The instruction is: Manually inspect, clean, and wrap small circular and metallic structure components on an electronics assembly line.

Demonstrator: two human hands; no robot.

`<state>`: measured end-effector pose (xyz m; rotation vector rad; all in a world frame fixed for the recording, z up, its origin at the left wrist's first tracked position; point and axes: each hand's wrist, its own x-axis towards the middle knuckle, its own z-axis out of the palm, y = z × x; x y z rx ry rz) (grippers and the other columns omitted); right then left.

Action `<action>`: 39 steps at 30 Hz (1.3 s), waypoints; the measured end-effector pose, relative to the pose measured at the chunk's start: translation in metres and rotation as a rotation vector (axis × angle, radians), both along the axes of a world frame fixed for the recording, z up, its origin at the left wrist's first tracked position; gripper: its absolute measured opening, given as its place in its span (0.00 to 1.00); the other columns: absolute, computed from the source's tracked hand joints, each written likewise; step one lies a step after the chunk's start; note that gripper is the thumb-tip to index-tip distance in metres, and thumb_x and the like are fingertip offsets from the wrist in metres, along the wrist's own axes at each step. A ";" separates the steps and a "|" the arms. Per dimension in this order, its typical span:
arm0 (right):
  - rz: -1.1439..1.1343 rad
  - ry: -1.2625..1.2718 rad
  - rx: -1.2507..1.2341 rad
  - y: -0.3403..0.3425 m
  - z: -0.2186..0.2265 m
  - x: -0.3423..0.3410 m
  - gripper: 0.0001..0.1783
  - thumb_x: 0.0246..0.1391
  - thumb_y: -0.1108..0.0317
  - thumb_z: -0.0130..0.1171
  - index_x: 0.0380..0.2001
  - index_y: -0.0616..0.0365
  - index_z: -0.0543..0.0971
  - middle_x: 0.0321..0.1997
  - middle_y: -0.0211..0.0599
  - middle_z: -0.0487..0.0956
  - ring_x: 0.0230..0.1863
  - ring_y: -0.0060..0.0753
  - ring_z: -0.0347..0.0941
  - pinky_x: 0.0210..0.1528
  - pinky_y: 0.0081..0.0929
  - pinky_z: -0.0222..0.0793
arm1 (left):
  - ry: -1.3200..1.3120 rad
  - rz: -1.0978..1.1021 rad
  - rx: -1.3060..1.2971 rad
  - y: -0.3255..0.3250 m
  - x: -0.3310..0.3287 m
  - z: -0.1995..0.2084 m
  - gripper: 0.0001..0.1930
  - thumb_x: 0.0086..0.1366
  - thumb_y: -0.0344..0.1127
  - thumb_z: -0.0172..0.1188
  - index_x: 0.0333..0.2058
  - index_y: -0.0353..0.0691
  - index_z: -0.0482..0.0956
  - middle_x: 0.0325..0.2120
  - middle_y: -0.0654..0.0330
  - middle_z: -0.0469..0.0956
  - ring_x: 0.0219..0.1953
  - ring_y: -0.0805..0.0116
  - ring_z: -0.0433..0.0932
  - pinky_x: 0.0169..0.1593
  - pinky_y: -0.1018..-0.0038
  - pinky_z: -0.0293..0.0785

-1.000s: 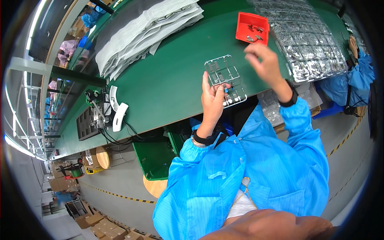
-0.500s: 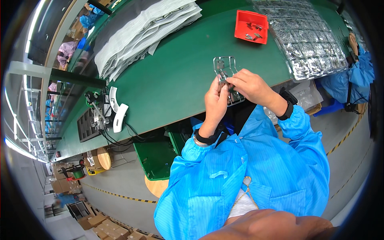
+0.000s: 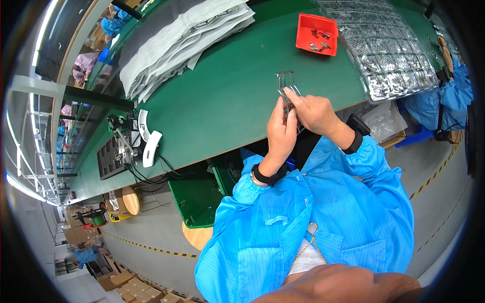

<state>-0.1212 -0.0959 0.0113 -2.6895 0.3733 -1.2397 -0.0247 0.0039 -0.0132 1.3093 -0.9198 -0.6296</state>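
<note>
We look through the left one of two wide fisheye cameras worn side by side on the person's head, facing down and forward. The blue smock lies close below us, across the lower middle; the left grip and right grip sit farther out, near the centre, with the green desk stretching beyond. Our upright view reaches grey floor at lower left and a co-worker's blue sleeve at far right, bending straight edges.

White sheets lie stacked on the green table at eleven o'clock, a black tray at nine; a green reel is at eight, cardboard boxes at seven.
</note>
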 end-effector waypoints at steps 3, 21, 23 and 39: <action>0.013 0.115 -0.065 -0.003 0.003 -0.003 0.32 0.45 0.69 0.57 0.57 0.56 0.68 0.19 0.28 0.71 0.18 0.28 0.69 0.18 0.26 0.64 | -0.193 0.072 -0.027 0.002 0.000 0.010 0.22 0.66 0.26 0.49 0.58 0.28 0.62 0.43 0.56 0.73 0.31 0.79 0.72 0.34 0.82 0.70; 0.071 0.137 0.964 0.008 0.014 -0.008 0.39 0.45 0.77 0.56 0.63 0.58 0.58 0.19 0.36 0.74 0.15 0.24 0.68 0.18 0.25 0.63 | -0.463 0.137 -0.099 -0.001 0.000 -0.005 0.22 0.66 0.24 0.47 0.59 0.33 0.63 0.41 0.56 0.77 0.35 0.77 0.76 0.37 0.81 0.73; 0.180 -0.061 1.512 0.009 0.022 -0.010 0.36 0.49 0.74 0.56 0.63 0.58 0.57 0.19 0.31 0.72 0.15 0.15 0.64 0.14 0.16 0.57 | -0.075 0.094 -0.029 0.000 0.001 0.003 0.27 0.65 0.22 0.46 0.63 0.35 0.54 0.43 0.53 0.76 0.34 0.75 0.77 0.37 0.79 0.73; 0.413 -0.465 1.855 0.022 0.014 -0.011 0.37 0.57 0.73 0.49 0.67 0.59 0.46 0.37 0.44 0.77 0.17 0.10 0.61 0.13 0.08 0.51 | 0.227 -0.029 -0.177 -0.003 -0.005 0.016 0.36 0.60 0.20 0.55 0.64 0.40 0.47 0.40 0.56 0.72 0.39 0.73 0.74 0.40 0.79 0.74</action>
